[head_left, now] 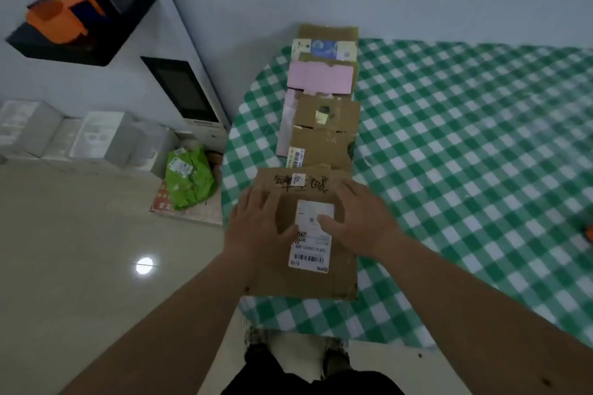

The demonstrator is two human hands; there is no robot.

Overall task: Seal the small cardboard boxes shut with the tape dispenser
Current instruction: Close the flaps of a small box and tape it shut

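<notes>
1. Green-and-white checked tablecloth [465, 138] over a table by a pale wall; to the left, a glossy floor [64, 250] with white cartons [80, 135] stacked along the wall and a green bag [189, 179] at the table's foot.
2. Row of small cardboard boxes [324, 112] running from near to far along the left edge of the table, brown, pink and blue-printed, each touching the next.
3. Nearest box [305, 279] at the near end of the row, flat on the cloth, partly overhanging the table's left edge.
4. Left hand [256, 228] spread flat on the left part of its top, fingers straight, gripping nothing.
5. Right hand [356, 221] likewise flat on the right part, fingers extended, thumb across the white shipping label [309, 247].
6. No tape dispenser clearly visible; only an orange scrap [588, 232] at the far right edge of the frame, too cut off to identify.
7. Likely risk: flaps springing back up once either hand lifts to fetch the dispenser, leaving a gap under the tape.
8. Second risk: box sliding or tipping off the left edge under uneven pressing, given the overhang.
9. Third risk: neighbouring boxes nudged out of line.
10. Writing: black handwritten characters [301, 186] near the far edge of the nearest box, blurred; barcode and QR code on the label, text unreadable; no brand legible.
</notes>
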